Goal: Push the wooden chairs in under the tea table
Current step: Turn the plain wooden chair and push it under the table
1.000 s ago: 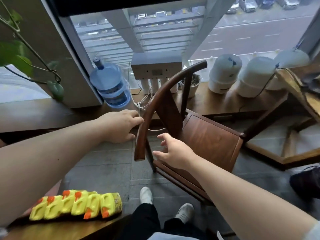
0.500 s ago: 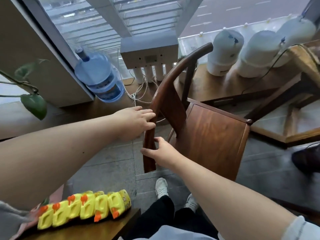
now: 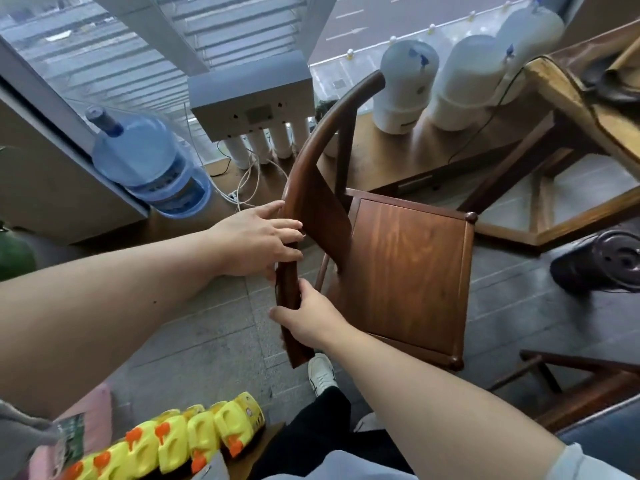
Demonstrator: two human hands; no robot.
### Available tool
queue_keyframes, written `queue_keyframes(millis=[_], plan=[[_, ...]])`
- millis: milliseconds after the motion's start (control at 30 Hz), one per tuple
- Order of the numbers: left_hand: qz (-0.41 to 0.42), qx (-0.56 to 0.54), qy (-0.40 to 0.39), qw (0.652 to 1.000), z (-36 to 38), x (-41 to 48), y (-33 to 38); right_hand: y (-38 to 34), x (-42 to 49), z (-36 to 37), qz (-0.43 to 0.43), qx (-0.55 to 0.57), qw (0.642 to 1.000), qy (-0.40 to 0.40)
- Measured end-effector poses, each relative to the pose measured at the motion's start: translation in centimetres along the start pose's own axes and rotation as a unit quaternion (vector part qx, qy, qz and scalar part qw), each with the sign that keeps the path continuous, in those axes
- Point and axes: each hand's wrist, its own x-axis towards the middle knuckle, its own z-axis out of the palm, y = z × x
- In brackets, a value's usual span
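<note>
While the wooden chair [image 3: 398,271] stands on bare floor tiles [image 3: 207,327] short of the bench [image 3: 571,95] edge, left hand [image 3: 258,242] and right hand [image 3: 308,317] grips are clamped on its curved backrest

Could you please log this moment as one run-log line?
phase: gripping chair | left hand: on backrest rail | right hand: lower rail | wooden chair: not under tea table

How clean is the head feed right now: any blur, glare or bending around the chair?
Head view: daylight from the window, no harsh glare; chair and both hands sharp; the dark object on the floor at right is smeared; wide-angle lens bows the window frame near the edges.
</note>
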Motion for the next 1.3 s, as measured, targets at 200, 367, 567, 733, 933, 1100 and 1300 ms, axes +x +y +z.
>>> queue_keyframes(millis=[200, 367, 567, 733, 933, 1100, 1300], plan=[[0.021, -0.020, 0.030, 0.999, -0.9, 0.1, 5.4, 3.0, -4.4, -1.4, 0.002, -0.097, 0.995, 0.002], [0.010, -0.027, 0.051, 0.998, -2.0, 0.7, 10.8, 6.0, -9.0, -3.2, 0.003, -0.131, 0.991, -0.022], [0.013, -0.065, 0.049, 0.997, -2.8, 2.3, 17.3, 9.9, -14.1, -6.1, 0.023, -0.208, 0.976, -0.055], [0.107, -0.096, 0.089, 0.986, -2.2, 4.4, 21.2, 13.3, -18.7, -9.6, 0.063, -0.248, 0.962, -0.099], [0.172, -0.085, 0.114, 0.975, -2.6, 6.8, 21.4, 14.7, -22.3, -11.0, 0.101, -0.291, 0.950, -0.047], [0.162, -0.050, 0.115, 0.979, -3.5, 8.2, 14.9, 14.1, -22.7, -8.6, 0.135, -0.344, 0.926, 0.077], [0.185, 0.040, 0.037, 0.981, -4.6, 10.8, 6.6, 11.7, -20.2, -5.5, 0.130, -0.264, 0.932, 0.211]])
